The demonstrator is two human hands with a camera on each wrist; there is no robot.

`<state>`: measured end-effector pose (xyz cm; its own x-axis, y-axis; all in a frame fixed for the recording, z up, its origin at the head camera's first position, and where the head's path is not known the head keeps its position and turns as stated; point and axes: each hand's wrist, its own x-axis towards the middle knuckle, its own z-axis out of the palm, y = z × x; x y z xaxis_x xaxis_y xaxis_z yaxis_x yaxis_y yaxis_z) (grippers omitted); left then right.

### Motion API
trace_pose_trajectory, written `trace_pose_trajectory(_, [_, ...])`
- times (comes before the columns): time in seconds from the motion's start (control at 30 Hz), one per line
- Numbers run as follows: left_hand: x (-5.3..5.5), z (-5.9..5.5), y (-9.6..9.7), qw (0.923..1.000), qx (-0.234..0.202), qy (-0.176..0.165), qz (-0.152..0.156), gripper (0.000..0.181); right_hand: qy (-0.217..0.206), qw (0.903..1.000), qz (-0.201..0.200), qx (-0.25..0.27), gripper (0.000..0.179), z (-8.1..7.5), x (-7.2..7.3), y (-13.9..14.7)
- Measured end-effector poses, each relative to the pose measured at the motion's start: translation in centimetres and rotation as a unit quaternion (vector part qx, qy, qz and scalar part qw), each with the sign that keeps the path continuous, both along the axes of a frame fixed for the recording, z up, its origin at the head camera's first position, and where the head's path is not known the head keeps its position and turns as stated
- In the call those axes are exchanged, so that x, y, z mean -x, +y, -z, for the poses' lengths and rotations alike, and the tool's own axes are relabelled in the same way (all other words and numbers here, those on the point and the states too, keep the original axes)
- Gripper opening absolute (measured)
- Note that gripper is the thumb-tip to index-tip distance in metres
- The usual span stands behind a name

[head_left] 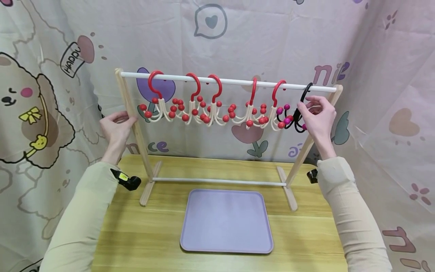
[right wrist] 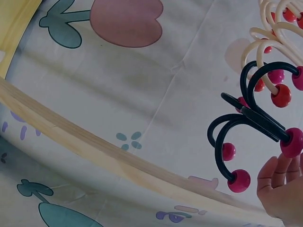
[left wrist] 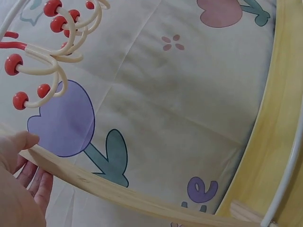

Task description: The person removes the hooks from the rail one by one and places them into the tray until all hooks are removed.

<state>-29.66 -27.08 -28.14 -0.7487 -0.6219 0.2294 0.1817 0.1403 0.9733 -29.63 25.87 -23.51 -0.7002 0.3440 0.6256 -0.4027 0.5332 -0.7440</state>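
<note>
A wooden rack with a white top rod (head_left: 234, 81) stands on the table. Several cream multi-prong hangers (head_left: 214, 109) with red hooks and red bead tips hang from that rod. At its right end hangs a black multi-prong hanger (head_left: 299, 113) with magenta beads. My right hand (head_left: 319, 113) pinches this black hanger below its hook; in the right wrist view its fingers (right wrist: 279, 177) are by a magenta bead. My left hand (head_left: 119, 126) grips the rack's left wooden post (head_left: 137, 132), thumb on one side and fingers on the other in the left wrist view.
A light purple tray (head_left: 227, 223) lies on the wood-grain table (head_left: 136, 234) in front of the rack. A lower white rod (head_left: 219, 181) joins the two wooden feet. Printed curtains (head_left: 210, 49) close in the back and both sides.
</note>
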Motion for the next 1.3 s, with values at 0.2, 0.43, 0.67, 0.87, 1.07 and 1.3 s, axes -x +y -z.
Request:
trace_pose_trajectory(0.2, [0.07,0.07,-0.31,0.9989,0.044,-0.01,-0.015,0.019,-0.008,0.9999,0.004,-0.008,0.038,-0.18,0.24,-0.12])
trace_pose_trajectory(0.43, [-0.1,0.18,-0.47,0.9863,0.16,-0.024,-0.028,0.036,-0.008,0.9999,0.01,-0.011,0.033,-0.39,0.29,-0.08])
trace_pose_trajectory(0.67, [-0.17,0.23,-0.6,0.9834,0.179,-0.015,-0.03,0.033,0.005,0.9999,0.003,-0.014,0.029,-0.57,0.49,-0.04])
trace_pose_trajectory(0.87, [-0.14,0.28,-0.64,0.9817,0.188,-0.007,-0.028,0.033,0.012,0.9999,0.001,-0.006,0.026,-0.58,0.54,0.22])
trace_pose_trajectory(1.07, [-0.18,0.23,-0.7,0.9813,0.191,-0.01,-0.022,0.034,0.01,0.9999,0.004,0.001,0.023,-0.55,0.39,0.53])
trace_pose_trajectory(1.3, [-0.22,0.21,-0.63,0.9805,0.195,-0.013,-0.023,0.034,0.002,0.9999,0.015,0.002,0.022,-0.65,0.17,0.6])
